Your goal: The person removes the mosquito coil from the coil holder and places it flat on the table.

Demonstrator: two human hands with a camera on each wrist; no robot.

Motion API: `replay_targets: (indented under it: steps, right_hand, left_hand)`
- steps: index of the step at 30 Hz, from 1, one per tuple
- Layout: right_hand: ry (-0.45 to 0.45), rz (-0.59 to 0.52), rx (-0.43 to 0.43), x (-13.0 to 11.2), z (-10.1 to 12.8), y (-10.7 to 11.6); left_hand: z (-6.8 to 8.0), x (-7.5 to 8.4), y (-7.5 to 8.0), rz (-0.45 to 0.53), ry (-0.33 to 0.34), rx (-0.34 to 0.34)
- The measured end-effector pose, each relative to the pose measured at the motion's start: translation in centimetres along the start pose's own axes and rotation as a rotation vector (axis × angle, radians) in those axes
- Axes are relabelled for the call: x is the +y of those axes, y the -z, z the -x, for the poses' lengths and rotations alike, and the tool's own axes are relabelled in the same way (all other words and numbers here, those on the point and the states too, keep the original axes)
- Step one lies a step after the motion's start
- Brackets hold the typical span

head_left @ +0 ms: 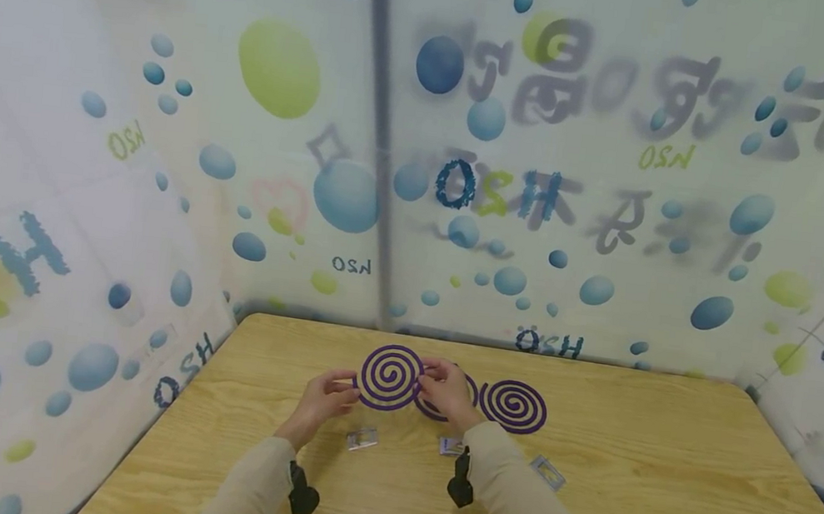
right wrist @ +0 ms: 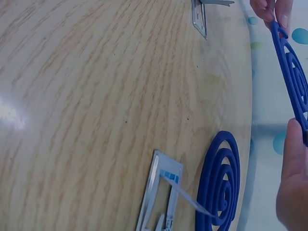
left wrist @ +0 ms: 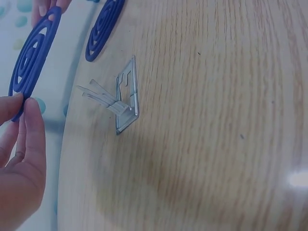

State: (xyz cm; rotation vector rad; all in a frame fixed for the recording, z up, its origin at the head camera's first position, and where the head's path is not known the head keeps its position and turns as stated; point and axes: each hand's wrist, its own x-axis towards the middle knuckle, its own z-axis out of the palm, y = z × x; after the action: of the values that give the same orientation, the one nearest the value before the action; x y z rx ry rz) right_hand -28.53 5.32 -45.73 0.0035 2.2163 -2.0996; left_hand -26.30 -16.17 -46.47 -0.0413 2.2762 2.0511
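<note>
Both hands hold one purple spiral coil point(head_left: 389, 378) upright above the wooden table point(head_left: 659, 484). My left hand point(head_left: 345, 392) pinches its left rim between thumb and fingers point(left wrist: 26, 125). Opposite it, the right hand point(head_left: 430, 385) grips the right rim, with its thumb point(right wrist: 293, 183) seen at the coil's edge point(right wrist: 294, 82). A second coil point(head_left: 430, 412) lies flat beneath the right hand, partly hidden. A third coil point(head_left: 514, 406) lies flat to its right.
Three small metal coil stands lie on the table: one point(head_left: 362, 438) under the left hand, one point(head_left: 450, 446) by the right wrist, one point(head_left: 548, 472) further right. Walls printed with bubbles close in the back and both sides.
</note>
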Motion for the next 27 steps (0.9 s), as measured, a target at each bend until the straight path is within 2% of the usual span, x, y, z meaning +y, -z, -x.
replay_targets:
  steps: [6,11,20,27]
  right_hand:
    - [0.039,0.024,0.025,0.5,-0.1,-0.1]
    - [0.036,0.020,0.036,1.0,-0.1,-0.5]
    - [-0.005,-0.024,0.036,2.0,0.0,-1.3]
    - [-0.009,-0.034,0.043,2.5,0.1,-1.6]
  left_hand:
    - [-0.3,0.2,-0.1,-0.021,0.002,-0.005]
    - [-0.6,0.1,-0.1,-0.014,0.014,0.005]
    - [-1.2,-0.2,-0.1,-0.001,0.026,0.063]
    - [-1.3,-0.4,-0.4,0.022,-0.005,0.126]
